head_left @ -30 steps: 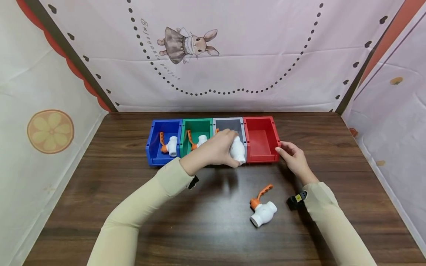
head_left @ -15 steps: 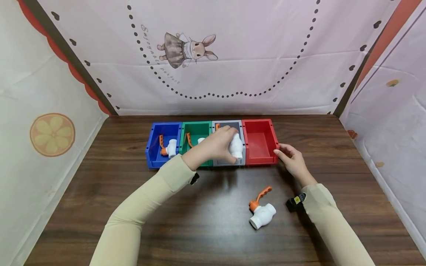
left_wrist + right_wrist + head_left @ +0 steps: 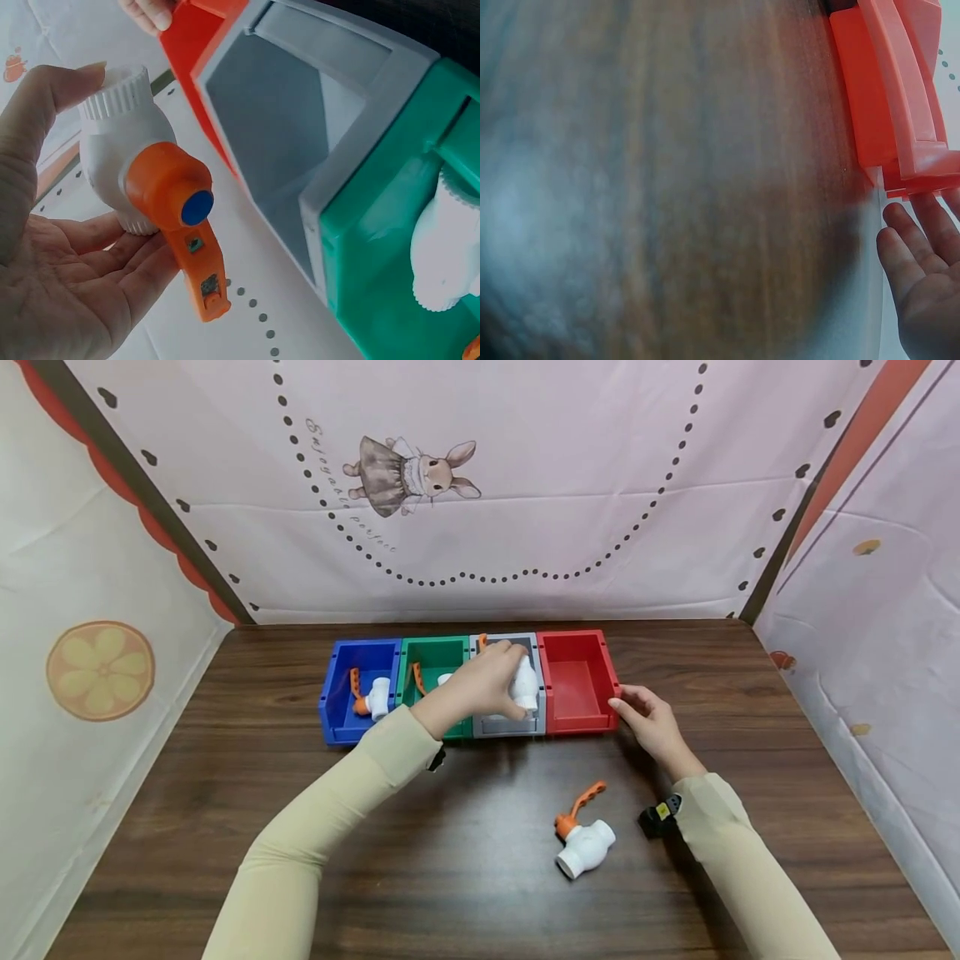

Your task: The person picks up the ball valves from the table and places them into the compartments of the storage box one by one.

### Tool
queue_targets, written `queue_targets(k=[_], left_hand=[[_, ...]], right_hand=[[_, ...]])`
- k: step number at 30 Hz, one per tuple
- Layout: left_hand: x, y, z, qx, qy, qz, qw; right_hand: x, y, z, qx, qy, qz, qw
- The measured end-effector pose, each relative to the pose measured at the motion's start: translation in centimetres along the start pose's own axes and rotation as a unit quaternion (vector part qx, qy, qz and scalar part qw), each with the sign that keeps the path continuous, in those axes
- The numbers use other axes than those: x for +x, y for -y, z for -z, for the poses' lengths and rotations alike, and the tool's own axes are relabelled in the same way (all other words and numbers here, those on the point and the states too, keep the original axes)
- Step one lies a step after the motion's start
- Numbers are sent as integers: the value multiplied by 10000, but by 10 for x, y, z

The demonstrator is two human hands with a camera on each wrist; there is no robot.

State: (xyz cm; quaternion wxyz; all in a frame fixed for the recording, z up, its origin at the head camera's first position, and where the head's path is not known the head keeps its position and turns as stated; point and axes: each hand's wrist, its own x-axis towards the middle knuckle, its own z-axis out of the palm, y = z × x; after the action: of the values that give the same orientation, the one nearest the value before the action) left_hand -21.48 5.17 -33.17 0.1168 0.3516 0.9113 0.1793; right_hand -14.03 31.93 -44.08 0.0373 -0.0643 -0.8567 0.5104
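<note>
My left hand [image 3: 476,685] grips a white ball valve [image 3: 120,165] with an orange lever handle [image 3: 199,259], thumb at one ribbed end and fingers at the other. The head view has this valve over the grey bin [image 3: 498,727]; the left wrist view shows the bin's hollow beside it. At the row's right end, my right hand [image 3: 654,724] touches the near right corner of the red bin [image 3: 577,725] with its fingers extended. A second ball valve [image 3: 588,847] lies on the table in front of the bins.
A green bin [image 3: 437,645] and a blue bin [image 3: 363,735] continue the row leftward, each holding a white and orange valve; my left hand partly covers the green one's. Printed cloth [image 3: 570,543] hangs behind the wooden table [image 3: 465,893].
The left hand has moved the valve slightly farther back over the grey bin. My right hand stays at the red bin; the whole head view has shifted a little.
</note>
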Motion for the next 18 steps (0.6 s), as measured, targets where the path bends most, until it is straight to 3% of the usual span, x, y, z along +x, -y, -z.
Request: queue_targets(k=[11, 18], left_hand=[[9, 4, -7, 244, -103, 80, 9996], [15, 9, -13, 161, -35, 209, 9996]], right_hand=[[4, -1, 0, 13, 46, -46, 10000], [1, -1, 1, -114, 111, -161, 9997]])
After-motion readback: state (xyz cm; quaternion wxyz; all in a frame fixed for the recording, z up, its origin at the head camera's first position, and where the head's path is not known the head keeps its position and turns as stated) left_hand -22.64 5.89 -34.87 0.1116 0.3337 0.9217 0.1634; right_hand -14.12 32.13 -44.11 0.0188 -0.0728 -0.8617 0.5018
